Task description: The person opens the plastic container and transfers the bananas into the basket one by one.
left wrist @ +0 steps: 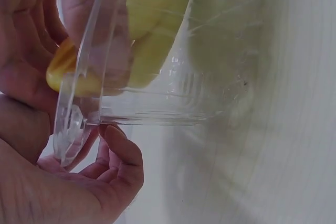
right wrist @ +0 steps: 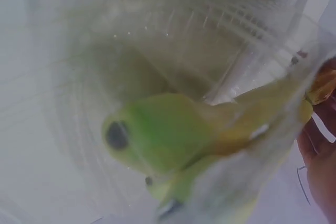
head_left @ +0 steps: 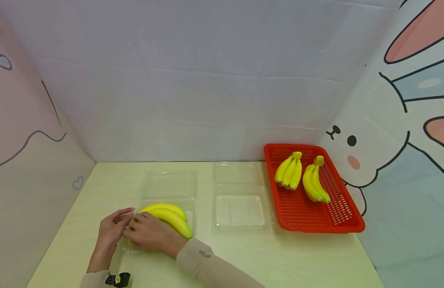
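A bunch of bananas (head_left: pixel 173 219) lies in the near half of a clear plastic clamshell box (head_left: pixel 190 208), its lid folded back behind. My right hand (head_left: pixel 150 234) grips the bunch at its stem end, on the left. At the box's left edge, my left hand (head_left: pixel 112 230) holds the rim with curled fingers. The left wrist view shows the fingers of the left hand (left wrist: pixel 105 182) against the box rim (left wrist: pixel 152 119), beside the banana stem (left wrist: pixel 76 72). Green banana tips (right wrist: pixel 163 129) fill the right wrist view, blurred behind clear plastic.
A second clear clamshell box (head_left: pixel 240 210) lies open to the right. Beyond it, a red basket (head_left: pixel 297 224) holds two banana bunches, one on the left (head_left: pixel 289 172) and one on the right (head_left: pixel 313 182). A white cloth wall (head_left: pixel 193 100) closes the table's back.
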### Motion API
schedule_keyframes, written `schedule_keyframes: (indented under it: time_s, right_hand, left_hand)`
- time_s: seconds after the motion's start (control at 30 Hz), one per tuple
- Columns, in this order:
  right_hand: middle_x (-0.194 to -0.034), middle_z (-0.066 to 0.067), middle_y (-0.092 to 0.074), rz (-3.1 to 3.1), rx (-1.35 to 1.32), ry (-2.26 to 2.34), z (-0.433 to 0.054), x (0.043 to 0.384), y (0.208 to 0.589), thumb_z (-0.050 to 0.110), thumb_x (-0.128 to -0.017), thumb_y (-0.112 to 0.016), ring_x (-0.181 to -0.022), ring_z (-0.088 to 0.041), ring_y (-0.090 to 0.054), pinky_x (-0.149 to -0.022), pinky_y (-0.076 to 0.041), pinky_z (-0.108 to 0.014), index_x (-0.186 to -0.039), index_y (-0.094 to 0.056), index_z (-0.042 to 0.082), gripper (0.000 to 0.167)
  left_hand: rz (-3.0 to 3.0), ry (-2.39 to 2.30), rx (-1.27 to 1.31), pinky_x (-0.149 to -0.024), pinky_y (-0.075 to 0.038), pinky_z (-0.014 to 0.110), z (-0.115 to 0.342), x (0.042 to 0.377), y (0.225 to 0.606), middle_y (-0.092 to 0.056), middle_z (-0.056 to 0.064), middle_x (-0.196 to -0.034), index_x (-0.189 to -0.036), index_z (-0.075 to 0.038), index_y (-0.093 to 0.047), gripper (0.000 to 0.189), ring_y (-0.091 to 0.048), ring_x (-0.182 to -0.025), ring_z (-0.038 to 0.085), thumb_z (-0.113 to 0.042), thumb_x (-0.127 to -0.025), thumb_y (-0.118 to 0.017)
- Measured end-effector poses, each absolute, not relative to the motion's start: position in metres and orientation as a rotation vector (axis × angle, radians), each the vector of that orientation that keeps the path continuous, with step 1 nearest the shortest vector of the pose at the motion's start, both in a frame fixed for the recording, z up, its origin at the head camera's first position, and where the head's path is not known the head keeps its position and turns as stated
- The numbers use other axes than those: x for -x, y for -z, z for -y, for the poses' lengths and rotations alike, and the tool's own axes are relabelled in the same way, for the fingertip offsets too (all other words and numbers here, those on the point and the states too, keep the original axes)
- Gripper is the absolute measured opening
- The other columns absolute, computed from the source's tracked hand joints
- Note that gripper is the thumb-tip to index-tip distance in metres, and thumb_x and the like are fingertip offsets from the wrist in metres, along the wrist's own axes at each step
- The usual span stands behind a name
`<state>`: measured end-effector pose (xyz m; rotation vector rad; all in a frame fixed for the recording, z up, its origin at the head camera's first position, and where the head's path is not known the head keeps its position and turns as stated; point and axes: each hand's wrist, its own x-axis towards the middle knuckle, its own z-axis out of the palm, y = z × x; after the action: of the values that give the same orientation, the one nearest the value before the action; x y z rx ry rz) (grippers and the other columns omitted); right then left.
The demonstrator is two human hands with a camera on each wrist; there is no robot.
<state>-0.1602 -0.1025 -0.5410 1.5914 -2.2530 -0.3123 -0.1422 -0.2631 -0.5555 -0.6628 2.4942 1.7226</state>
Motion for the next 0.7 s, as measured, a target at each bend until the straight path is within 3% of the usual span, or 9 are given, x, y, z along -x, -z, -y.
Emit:
schedule_keyframes:
  time_s: [0.23,0.57,0.7]
  right_hand:
    - [-0.115,0.015,-0.066,2.279,-1.52,0.262,0.101,0.159,0.535,0.04,-0.106,-0.047,-0.103,-0.01,-0.057,-0.096,-0.044,-0.025,-0.118,-0.065,0.031,0.023]
    - [-0.12,0.016,-0.065,2.286,-1.435,0.194,0.1,0.157,0.521,0.04,-0.102,-0.052,-0.101,-0.009,-0.059,-0.089,-0.047,-0.025,-0.132,-0.064,0.035,0.033]
    - [-0.116,0.015,-0.065,2.279,-1.404,0.165,0.099,0.158,0.515,0.037,-0.102,-0.049,-0.099,-0.01,-0.059,-0.087,-0.047,-0.025,-0.125,-0.066,0.035,0.029]
  left_hand:
    - [-2.482,-1.756,0.66,-0.068,-0.055,0.02,0.264,0.141,0.555,-0.068,0.022,-0.122,-0.137,0.01,-0.057,0.046,-0.06,-0.077,-0.007,-0.021,-0.103,-0.064]
    - [-2.453,-1.834,0.623,-0.064,-0.055,0.024,0.264,0.137,0.552,-0.074,0.003,-0.102,-0.136,0.012,-0.056,0.041,-0.063,-0.075,0.001,-0.008,-0.101,-0.063]
    - [-2.454,-1.82,0.636,-0.062,-0.053,0.025,0.264,0.136,0.551,-0.072,-0.005,-0.094,-0.136,0.012,-0.056,0.041,-0.062,-0.073,0.003,-0.007,-0.1,-0.062]
